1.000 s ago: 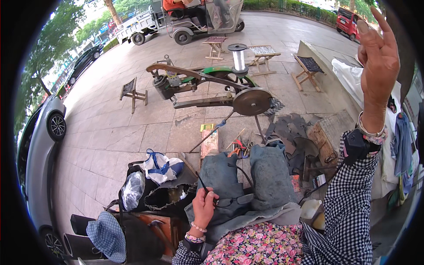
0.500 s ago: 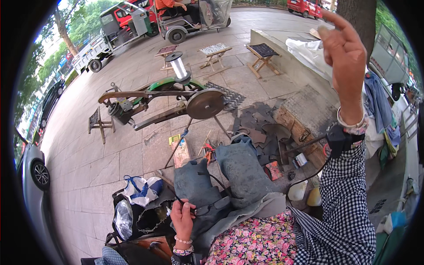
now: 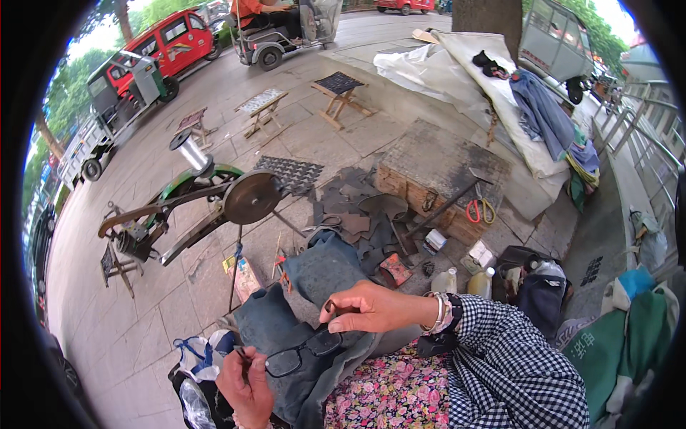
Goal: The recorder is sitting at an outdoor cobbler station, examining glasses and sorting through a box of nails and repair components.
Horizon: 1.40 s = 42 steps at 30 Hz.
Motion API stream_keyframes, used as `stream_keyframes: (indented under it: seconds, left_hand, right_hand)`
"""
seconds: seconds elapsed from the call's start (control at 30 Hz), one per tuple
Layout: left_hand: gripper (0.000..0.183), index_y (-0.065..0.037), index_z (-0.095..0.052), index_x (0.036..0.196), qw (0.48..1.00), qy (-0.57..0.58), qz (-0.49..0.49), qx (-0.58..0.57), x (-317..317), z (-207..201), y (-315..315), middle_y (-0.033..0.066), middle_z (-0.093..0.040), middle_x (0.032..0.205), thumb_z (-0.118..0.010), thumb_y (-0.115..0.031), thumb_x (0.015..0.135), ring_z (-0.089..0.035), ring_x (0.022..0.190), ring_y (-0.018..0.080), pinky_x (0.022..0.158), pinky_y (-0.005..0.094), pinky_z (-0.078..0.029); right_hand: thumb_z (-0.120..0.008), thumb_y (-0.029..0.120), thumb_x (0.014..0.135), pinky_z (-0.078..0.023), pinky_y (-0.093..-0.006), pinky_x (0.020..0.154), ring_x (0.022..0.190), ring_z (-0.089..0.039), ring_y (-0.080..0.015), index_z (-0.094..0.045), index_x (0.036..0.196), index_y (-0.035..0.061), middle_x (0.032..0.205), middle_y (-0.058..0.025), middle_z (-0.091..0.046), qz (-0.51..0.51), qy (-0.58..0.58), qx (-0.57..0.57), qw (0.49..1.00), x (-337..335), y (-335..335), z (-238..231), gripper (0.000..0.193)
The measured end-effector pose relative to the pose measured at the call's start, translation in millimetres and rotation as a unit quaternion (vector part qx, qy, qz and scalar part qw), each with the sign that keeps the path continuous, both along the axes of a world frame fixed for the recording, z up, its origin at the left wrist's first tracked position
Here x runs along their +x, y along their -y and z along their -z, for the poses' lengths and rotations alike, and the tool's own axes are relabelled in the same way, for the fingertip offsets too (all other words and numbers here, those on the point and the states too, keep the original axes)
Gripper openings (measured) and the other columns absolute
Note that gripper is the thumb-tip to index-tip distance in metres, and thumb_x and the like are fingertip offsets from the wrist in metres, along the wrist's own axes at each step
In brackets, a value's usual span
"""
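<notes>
"Where are the glasses?"
"Over the apron, toward its waist end, lenses tilted. I can't tell whether the frame touches the cloth."
"How are they held?"
"The left hand pinches one arm of them between thumb and fingers, by the apron's left edge. The right hand is above the apron, thumb and forefinger curled close together beside the other lens. A small dark bit shows at those fingertips; whether it's the second arm, I can't tell."
"Why there?"
"Gripping an arm likely spares the lenses from fingers, and the apron would probably soften a drop."
"And the things around?"
"Leather scraps lie beyond the apron's far edge, bottles stand to its right, and the machine is past its far left corner, well apart from both hands. Probably all set for easy reach."
"Room to move?"
"Most, I'd judge, straight up from the apron. It's tighter leftward: a white-and-blue bag sits beside its left edge, near the left hand."
</notes>
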<state>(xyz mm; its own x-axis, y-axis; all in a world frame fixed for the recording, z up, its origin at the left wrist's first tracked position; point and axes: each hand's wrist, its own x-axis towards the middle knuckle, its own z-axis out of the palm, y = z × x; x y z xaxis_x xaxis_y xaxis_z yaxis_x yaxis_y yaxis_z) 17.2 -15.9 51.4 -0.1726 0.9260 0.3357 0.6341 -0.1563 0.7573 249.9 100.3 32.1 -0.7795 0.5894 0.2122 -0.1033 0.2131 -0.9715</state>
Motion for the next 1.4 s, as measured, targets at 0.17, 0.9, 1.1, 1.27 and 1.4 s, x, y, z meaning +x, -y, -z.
stream_keyframes:
  seconds: [0.17,0.9,1.1,1.27,1.4]
  left_hand:
    - [0.017,0.002,-0.050,0.091,0.995,0.076,0.048,-0.034,14,-21,-10,0.0070,-0.057,0.071,-0.052,-0.012,0.082,-0.052,0.058,0.0098,0.052,0.0198,-0.041]
    - [0.023,0.004,-0.048,0.097,0.934,0.210,0.252,0.140,60,-101,-4,0.0200,-0.059,0.080,-0.056,-0.009,0.080,-0.057,0.069,0.0209,0.063,0.0280,-0.046]
    - [0.027,0.006,-0.048,0.096,0.916,0.191,0.288,0.202,63,-107,-5,0.0217,-0.058,0.077,-0.058,-0.012,0.079,-0.057,0.067,0.0239,0.060,0.0303,-0.047]
    - [0.027,0.005,-0.047,0.098,0.920,0.147,0.304,0.198,57,-106,-7,0.0218,-0.058,0.076,-0.057,-0.012,0.080,-0.058,0.067,0.0245,0.060,0.0314,-0.048]
    - [0.029,0.006,-0.045,0.101,0.918,0.145,0.297,0.220,55,-109,-2,0.0233,-0.058,0.078,-0.056,-0.013,0.081,-0.058,0.068,0.0245,0.061,0.0307,-0.048]
  right_hand:
    - [-0.057,0.020,0.082,-0.036,-0.0211,0.054,0.059,-0.043,-0.0037,-0.053,0.086,-0.0003,0.066,0.0004,-0.051,0.015,0.012,-0.031,0.999,26,4,-10,0.021]
    - [-0.069,0.020,0.071,-0.022,-0.0296,0.030,0.031,-0.039,-0.0156,-0.060,0.088,-0.0058,0.049,-0.0099,-0.051,0.047,-0.204,0.303,0.930,91,24,-109,0.032]
    - [-0.070,0.013,0.069,-0.018,-0.0302,0.031,0.030,-0.036,-0.0150,-0.057,0.084,-0.0106,0.048,-0.0088,-0.049,0.004,-0.261,0.318,0.911,90,33,-119,0.031]
    - [-0.069,0.010,0.070,-0.019,-0.0293,0.030,0.030,-0.037,-0.0144,-0.057,0.083,-0.0116,0.049,-0.0090,-0.050,-0.007,-0.262,0.331,0.907,86,30,-116,0.028]
    - [-0.068,0.013,0.072,-0.020,-0.0253,0.030,0.031,-0.038,-0.0111,-0.057,0.084,-0.0084,0.050,-0.0077,-0.051,-0.014,-0.258,0.347,0.901,81,31,-124,0.027]
